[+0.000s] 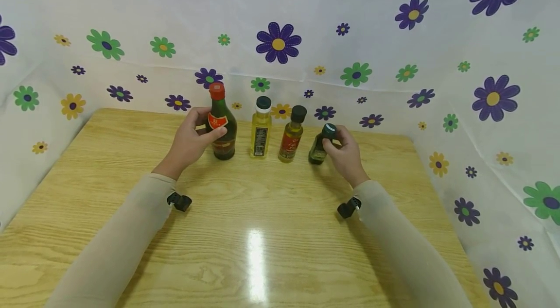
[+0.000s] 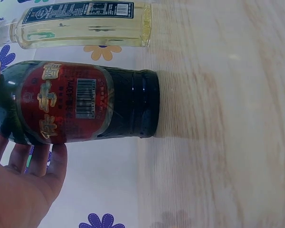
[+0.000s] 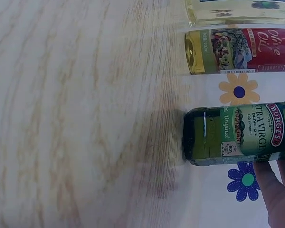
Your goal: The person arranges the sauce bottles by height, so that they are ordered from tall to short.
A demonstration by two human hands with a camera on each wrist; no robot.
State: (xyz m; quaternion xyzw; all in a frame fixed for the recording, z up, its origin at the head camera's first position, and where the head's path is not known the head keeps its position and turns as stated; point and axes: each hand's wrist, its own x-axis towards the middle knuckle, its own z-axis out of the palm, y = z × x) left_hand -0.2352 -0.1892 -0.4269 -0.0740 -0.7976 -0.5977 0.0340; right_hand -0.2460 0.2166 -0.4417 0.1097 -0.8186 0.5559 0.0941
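Note:
My left hand [image 1: 191, 140] grips a dark green vinegar bottle [image 1: 224, 140] with a red cap and red label, thumb across its front. In the left wrist view the vinegar bottle [image 2: 85, 102] shows its barcode, with fingers [image 2: 57, 164] along its side. On the right, my right hand [image 1: 346, 152] pinches a small dark green olive oil bottle [image 1: 318, 150] near its neck; it leans a little to the right. Its green label [image 3: 251, 129] faces the right wrist camera. Whether either base touches the table cannot be told.
Between the hands stand a square clear bottle of yellow oil [image 1: 260, 135] and a red-labelled olive oil bottle [image 1: 289, 143]. All are near the back of the wooden table [image 1: 210, 249]. A flowered white cloth [image 1: 315, 55] hangs behind and at both sides.

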